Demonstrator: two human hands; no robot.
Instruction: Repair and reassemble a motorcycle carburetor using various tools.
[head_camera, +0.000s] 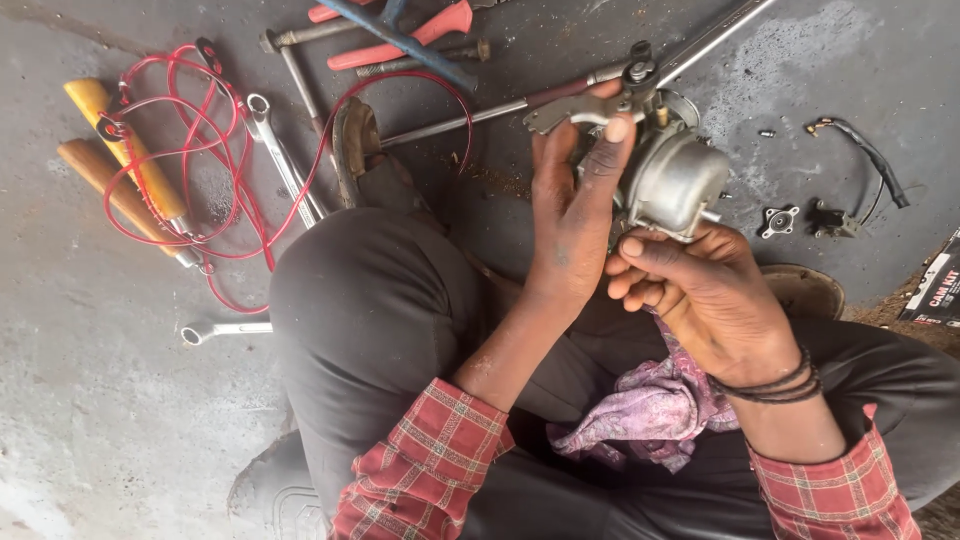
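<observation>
A grey metal carburetor (675, 175) with a rounded bowl is held up over my lap, above the concrete floor. My left hand (570, 215) grips its left side, fingertips on the metal lever at its top. Under the bowl, my right hand (705, 295) supports the part, thumb pressed against the lower edge. A pink-purple rag (650, 415) lies across my lap beneath both hands. I sit cross-legged in dark trousers and a red plaid shirt.
On the floor at left lie two wooden-handled tools (100, 160) tangled in red wire (200, 150), wrenches (280, 150) and a small spanner (215, 330). Red-handled pliers (400, 40) and long rods lie at top. A small flange (778, 220) and black cable (875, 160) sit right.
</observation>
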